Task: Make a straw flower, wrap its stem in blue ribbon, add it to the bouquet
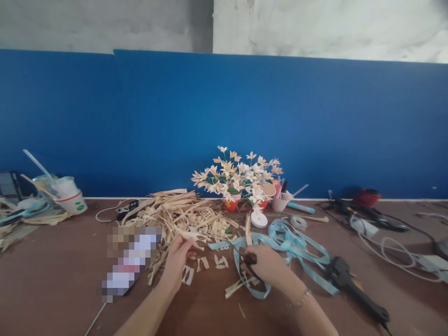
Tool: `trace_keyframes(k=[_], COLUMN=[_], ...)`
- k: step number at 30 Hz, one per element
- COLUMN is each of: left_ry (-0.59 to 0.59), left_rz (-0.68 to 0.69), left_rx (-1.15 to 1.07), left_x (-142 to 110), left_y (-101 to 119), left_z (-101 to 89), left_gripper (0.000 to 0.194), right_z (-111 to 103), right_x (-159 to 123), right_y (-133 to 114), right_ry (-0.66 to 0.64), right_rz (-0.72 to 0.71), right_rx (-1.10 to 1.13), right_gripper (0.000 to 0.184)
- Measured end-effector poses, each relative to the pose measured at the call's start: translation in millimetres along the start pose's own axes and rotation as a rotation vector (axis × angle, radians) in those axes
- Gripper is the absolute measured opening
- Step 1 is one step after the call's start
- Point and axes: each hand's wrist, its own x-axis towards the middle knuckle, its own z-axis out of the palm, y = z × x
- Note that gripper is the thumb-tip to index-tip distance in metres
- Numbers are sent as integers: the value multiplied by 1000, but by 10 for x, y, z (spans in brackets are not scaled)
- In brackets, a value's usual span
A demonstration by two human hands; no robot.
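My left hand (177, 259) pinches a pale strip of dried husk (192, 236) between thumb and fingertips, at the near edge of a heap of dry husk strips (175, 210). Across a small gap, my right hand (262, 263) is wrapped round a pair of dark scissors (250, 262), whose blades point left toward the strip. Small cut husk pieces (202, 264) lie on the brown table between the hands. Light-blue ribbon (294, 245) loops behind and beneath my right hand.
Behind the heap stand cream husk flowers (234, 175) in red cups. A hot glue gun (357, 287) and white cables (392, 254) lie right. Left are a blurred-out phone-like object (133, 266) on a cable and a paper cup (73, 203). A blue partition (157, 116) closes the back.
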Motion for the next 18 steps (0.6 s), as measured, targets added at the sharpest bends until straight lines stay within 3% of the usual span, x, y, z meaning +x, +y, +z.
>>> trace_keyframes(k=[3,7,12,18], left_ry=[4,-40,-26,103], left_rz=[36,11,15,91], left_rx=[54,-8,-66,-80], left_x=[4,-29,-71,-51], left_y=[-24,-34,-31,-75], left_z=[6,49,86,74], left_gripper=[22,26,29,32], right_z=[53,151,213,249], right_x=[17,16,-46,-134], right_y=[-72,-218,-326,-394], right_ry=[35,-13,-270,-593], right_rz=[-19,-89,-79,-81], right_rx=[115,480,887,964], right_gripper=[17,24,34,37])
